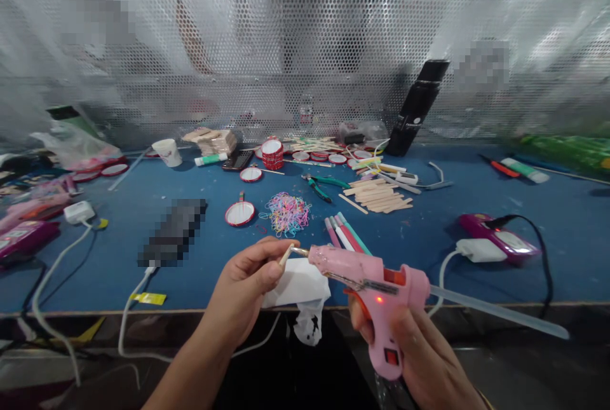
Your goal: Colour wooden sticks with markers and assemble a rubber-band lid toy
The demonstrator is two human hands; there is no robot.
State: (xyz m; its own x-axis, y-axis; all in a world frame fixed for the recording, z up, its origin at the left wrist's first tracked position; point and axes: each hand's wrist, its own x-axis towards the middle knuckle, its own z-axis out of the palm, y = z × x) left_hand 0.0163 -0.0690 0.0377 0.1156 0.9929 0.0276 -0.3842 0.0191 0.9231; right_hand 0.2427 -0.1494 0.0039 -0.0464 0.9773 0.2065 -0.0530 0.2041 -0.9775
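Observation:
My right hand point(419, 340) grips a pink hot glue gun point(352, 265) by its handle, and a red light glows on the gun's side. A clear glue stick point(500, 311) sticks out of its back end. Between the thumb and fingers of my left hand point(248, 283) is a small pale stick-like piece point(286, 256). The gun's metal nozzle point(300, 251) meets or nearly meets that piece; I cannot tell if they touch. Beneath my hands, a white paper point(305, 283) lies at the table edge.
On the blue table point(190, 292) are colourful rubber bands point(288, 213), a round red-rimmed piece point(239, 213), markers point(344, 232), wooden sticks point(376, 196) and green-handled pliers point(319, 187). A phone point(174, 232) with a cable lies left. A purple device point(500, 238) sits right. A perforated metal screen point(305, 47) stands behind.

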